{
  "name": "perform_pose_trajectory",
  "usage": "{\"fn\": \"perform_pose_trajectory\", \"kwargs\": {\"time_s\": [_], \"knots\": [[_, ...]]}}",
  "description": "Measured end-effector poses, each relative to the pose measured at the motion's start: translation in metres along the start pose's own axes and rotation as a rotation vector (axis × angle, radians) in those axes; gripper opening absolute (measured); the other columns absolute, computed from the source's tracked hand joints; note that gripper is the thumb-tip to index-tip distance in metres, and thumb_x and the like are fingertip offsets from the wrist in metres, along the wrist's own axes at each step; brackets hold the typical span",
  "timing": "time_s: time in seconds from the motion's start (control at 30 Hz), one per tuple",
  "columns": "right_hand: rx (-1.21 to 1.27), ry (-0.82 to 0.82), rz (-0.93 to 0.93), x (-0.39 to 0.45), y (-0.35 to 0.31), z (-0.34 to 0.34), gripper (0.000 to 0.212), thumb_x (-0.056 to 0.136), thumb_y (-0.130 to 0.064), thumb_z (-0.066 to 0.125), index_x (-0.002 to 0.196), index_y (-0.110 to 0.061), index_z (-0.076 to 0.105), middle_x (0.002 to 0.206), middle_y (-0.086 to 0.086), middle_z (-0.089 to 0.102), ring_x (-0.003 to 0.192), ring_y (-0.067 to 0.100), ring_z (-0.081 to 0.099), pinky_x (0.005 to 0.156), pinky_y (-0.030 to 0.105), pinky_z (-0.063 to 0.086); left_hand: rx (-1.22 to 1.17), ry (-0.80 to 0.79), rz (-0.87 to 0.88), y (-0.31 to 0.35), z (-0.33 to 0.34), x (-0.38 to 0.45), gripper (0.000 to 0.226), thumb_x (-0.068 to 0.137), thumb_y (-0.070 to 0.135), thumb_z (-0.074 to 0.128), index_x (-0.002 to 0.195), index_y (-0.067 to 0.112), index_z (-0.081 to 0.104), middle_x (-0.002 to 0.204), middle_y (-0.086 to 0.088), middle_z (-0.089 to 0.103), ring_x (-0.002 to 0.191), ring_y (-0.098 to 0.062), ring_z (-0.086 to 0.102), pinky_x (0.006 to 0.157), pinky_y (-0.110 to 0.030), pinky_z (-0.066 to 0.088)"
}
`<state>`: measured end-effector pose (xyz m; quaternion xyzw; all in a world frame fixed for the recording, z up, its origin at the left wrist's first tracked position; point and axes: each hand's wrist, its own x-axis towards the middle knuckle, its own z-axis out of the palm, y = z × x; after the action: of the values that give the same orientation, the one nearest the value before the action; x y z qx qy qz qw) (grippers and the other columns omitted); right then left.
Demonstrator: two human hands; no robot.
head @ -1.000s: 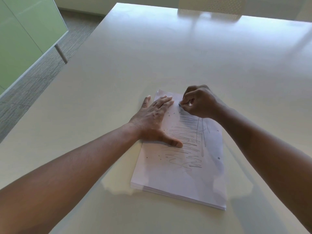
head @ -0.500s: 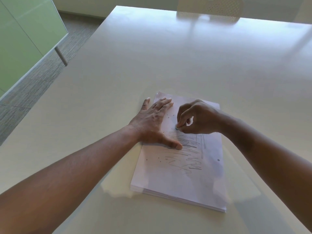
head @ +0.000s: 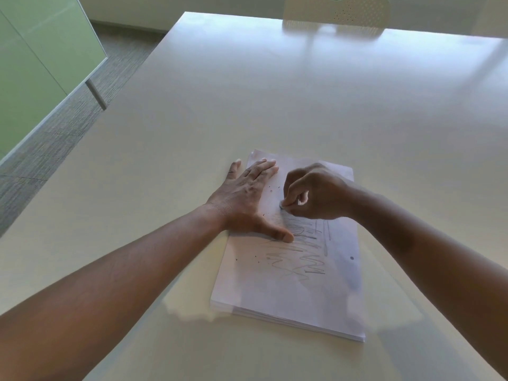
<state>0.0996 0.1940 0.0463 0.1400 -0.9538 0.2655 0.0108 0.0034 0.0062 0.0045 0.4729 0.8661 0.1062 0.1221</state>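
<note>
A stack of white paper [head: 288, 292] lies on the pale table [head: 247, 105], its top sheet covered in grey pencil scribbles [head: 299, 257]. My left hand [head: 244, 199] lies flat with straight fingers on the stack's upper left part, the thumb spread toward the scribbles. My right hand [head: 316, 193] is curled above the sheet's upper middle and pinches a small whitish eraser [head: 282, 205] whose tip touches the paper. Dark crumbs are scattered over the sheet.
A perforated white chair back [head: 338, 9] stands at the table's far edge. To the left are a green glass partition [head: 33, 64] and grey carpet [head: 55, 144]. The table's left edge runs diagonally past my left forearm.
My right hand with the eraser slid down the sheet from its top edge toward the scribbles, and the upper lines have faded. My left hand has stayed in place.
</note>
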Motion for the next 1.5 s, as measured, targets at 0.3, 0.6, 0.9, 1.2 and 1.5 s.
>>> {"fn": "perform_pose_trajectory", "kwargs": {"time_s": [0.3,0.6,0.9,1.2,1.5], "knots": [[-0.028,-0.019,0.032,0.001,-0.009,0.0,0.005,0.078,-0.015,0.079,0.077,-0.02,0.08,0.077,-0.006,0.069,0.062,-0.004,0.057,0.063,0.008,0.044,-0.001,-0.005,0.0,0.001,0.0,0.0,0.162,0.038,0.11,0.041,0.165,0.017,0.004,0.173,0.008,-0.001,0.156,-0.002,-0.011,0.125,-0.052,-0.015],[-0.048,0.032,0.129,0.002,-0.016,0.006,0.009,0.083,-0.007,0.075,0.083,-0.014,0.08,0.087,-0.003,0.066,0.065,-0.01,0.048,0.065,-0.001,0.034,0.011,-0.022,0.012,-0.001,0.001,-0.001,0.163,0.038,0.113,0.035,0.165,0.018,0.0,0.173,0.008,-0.005,0.155,-0.002,-0.016,0.125,-0.054,-0.013],[-0.117,-0.036,0.165,0.006,-0.024,0.005,0.011,0.085,-0.008,0.071,0.088,-0.015,0.079,0.084,-0.016,0.051,0.077,0.008,0.052,0.071,0.016,0.039,0.018,-0.028,0.046,-0.001,0.0,-0.001,0.151,0.048,0.109,0.043,0.165,0.024,-0.002,0.173,0.007,-0.007,0.155,-0.003,-0.018,0.124,-0.055,-0.013],[-0.118,-0.035,0.157,0.007,-0.023,0.005,0.011,0.084,-0.008,0.071,0.086,-0.017,0.079,0.083,-0.017,0.052,0.075,0.006,0.052,0.071,0.019,0.044,-0.014,0.012,0.012,0.008,-0.004,-0.014,0.15,0.047,0.108,0.041,0.165,0.023,0.005,0.173,0.008,0.005,0.156,-0.001,-0.007,0.125,-0.055,-0.011],[-0.073,-0.015,0.192,0.005,-0.022,0.007,0.014,0.084,-0.01,0.069,0.084,-0.021,0.078,0.086,-0.017,0.056,0.079,0.011,0.058,0.072,0.035,0.056,-0.098,0.059,-0.062,0.028,0.002,-0.048,0.146,0.049,0.108,0.042,0.165,0.028,0.001,0.172,0.015,0.001,0.155,0.003,-0.009,0.127,-0.053,-0.01]]}}
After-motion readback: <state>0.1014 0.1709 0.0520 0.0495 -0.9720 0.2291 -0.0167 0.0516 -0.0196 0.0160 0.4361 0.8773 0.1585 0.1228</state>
